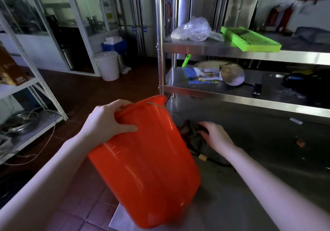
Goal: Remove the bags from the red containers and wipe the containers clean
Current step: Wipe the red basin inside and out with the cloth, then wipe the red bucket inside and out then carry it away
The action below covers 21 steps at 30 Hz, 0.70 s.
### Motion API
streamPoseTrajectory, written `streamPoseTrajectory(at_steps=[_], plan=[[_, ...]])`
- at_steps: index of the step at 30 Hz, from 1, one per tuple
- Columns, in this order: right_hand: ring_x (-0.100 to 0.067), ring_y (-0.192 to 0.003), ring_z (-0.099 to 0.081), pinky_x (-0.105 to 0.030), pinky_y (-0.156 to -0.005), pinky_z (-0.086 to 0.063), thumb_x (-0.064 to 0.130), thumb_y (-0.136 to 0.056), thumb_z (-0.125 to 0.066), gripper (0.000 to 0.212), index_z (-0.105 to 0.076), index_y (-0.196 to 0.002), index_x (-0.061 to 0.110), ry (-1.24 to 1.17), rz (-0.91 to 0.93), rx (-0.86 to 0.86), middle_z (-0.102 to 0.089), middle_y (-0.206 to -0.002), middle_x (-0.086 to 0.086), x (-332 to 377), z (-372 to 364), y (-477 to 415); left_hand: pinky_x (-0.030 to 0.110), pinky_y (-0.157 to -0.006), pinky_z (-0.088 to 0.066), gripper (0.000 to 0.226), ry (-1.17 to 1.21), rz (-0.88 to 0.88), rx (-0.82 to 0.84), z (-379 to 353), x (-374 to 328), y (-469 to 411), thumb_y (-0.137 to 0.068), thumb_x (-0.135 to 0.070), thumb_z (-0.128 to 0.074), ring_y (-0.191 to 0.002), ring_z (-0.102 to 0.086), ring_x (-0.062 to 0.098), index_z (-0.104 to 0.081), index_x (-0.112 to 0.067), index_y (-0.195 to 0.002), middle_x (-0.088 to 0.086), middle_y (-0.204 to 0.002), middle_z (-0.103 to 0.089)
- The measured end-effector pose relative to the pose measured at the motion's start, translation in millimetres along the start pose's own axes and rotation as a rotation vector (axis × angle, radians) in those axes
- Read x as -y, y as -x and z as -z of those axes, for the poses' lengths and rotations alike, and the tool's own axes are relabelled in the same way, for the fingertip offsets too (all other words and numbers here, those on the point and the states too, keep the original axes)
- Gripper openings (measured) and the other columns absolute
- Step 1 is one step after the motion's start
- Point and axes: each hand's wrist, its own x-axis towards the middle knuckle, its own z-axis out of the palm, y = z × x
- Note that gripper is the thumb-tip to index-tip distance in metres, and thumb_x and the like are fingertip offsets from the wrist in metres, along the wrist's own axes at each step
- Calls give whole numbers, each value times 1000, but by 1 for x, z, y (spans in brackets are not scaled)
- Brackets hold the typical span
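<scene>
My left hand (105,121) grips the rim of the tilted red container (146,159) at the table's (250,186) left edge; my right hand (217,136) curls into the dark cloth (192,137) beside it.

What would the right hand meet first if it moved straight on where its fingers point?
The right hand already touches the dark cloth; just beyond that, probably the wall of the tilted red container, though depth is unclear.
</scene>
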Motion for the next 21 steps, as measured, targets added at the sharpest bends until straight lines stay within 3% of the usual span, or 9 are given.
streamPoseTrajectory(at_steps=[4, 7, 10, 14, 18, 21], plan=[[-23, -99, -64, -41, -84, -53, 21, -97, -50, 26, -62, -120, 24, 147, -34, 7, -64, -111, -3, -8, -5, 3, 15, -65, -44, 73, -134, -114, 12, 3, -5, -3, -51, -67, -79, -74, -59, -14, -51, -53, -117, -35, -76, -62], [-24, -101, -63, -42, -86, -53, 23, -100, -45, 29, -59, -125, 24, 196, -99, -24, -62, -114, -3, -19, -5, 6, 9, -58, -36, 70, -203, -138, 11, 11, 3, -5, -52, -69, -77, -76, -53, -24, -49, -52, -114, -45, -77, -56], [-25, -108, -60, -41, -90, -50, 21, -100, -43, 34, -55, -132, 24, 317, -135, -25, -60, -119, -4, -37, -1, 12, 18, -54, -41, 61, -202, -96, -6, 17, 24, -11, -53, -65, -81, -63, -57, -13, -55, -47, -106, -33, -68, -60], [-20, -113, -58, -37, -92, -50, 23, -97, -51, 35, -55, -132, 27, 438, -171, 147, -60, -122, 2, -52, -9, 23, 29, -59, -45, 61, -234, -69, -114, 17, 52, -20, -55, -66, -80, -65, -58, 8, -58, -43, -107, -22, -67, -58], [-20, -113, -59, -37, -93, -50, 30, -95, -57, 32, -60, -127, 26, 363, -221, 243, -64, -123, 0, -40, -35, 23, 21, -51, -36, 63, -274, -169, -145, 7, 69, -23, -55, -68, -79, -60, -53, 7, -58, -39, -106, -21, -65, -56], [-22, -113, -60, -35, -92, -49, 32, -95, -57, 32, -62, -125, 25, 310, -194, 199, -66, -120, -1, -14, -53, 6, 21, -48, -40, 57, -309, -318, -167, -8, 81, -24, -61, -68, -76, -61, -64, 13, -58, -33, -103, -15, -73, -66]])
